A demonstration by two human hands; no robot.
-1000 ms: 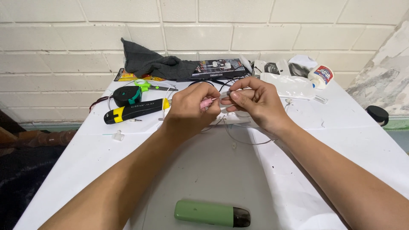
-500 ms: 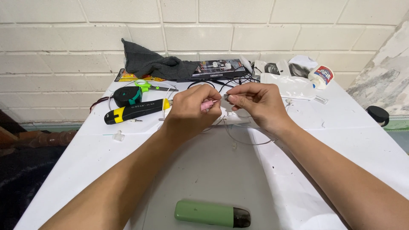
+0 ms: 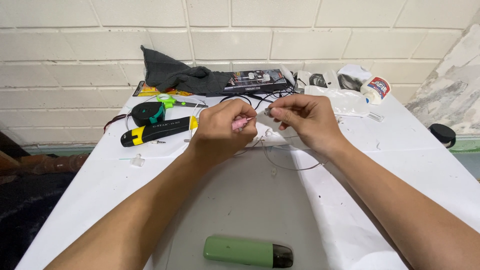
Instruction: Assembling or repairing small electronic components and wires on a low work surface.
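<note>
Over the middle of the white desk (image 3: 100, 185), two bare hands meet. The left hand (image 3: 220, 131) has its grip closed on a small pink tool (image 3: 242, 123), whose tip sticks out to the right between the fingers. The right hand (image 3: 306, 120) pinches a tiny pale part (image 3: 268, 111) between thumb and finger, so its grip is closed too. A thin wire (image 3: 290, 166) hangs down from the hands and curves across the desk just near them.

The wire looks very light and bendy. It would flop and twist if held far from the end, so a pinch close to the tip seems best. The tiny part looks easy to drop or lose, and a hard squeeze might bend it. The pink tool looks stiff and light, good to hold like a pencil.

Far and to the left lie a black and yellow tool (image 3: 157, 131), a round black tape measure (image 3: 146, 113) and a dark cloth (image 3: 180, 77). A white glue bottle (image 3: 375, 89) lies far right. A green tube-shaped gadget (image 3: 247, 251) rests at the near edge.

Compared with half a second ago, the hands have pulled a little apart. The pink tool shows more clearly now, and the right fingers sit a bit higher and farther right. Everything else on the desk is where it was.
</note>
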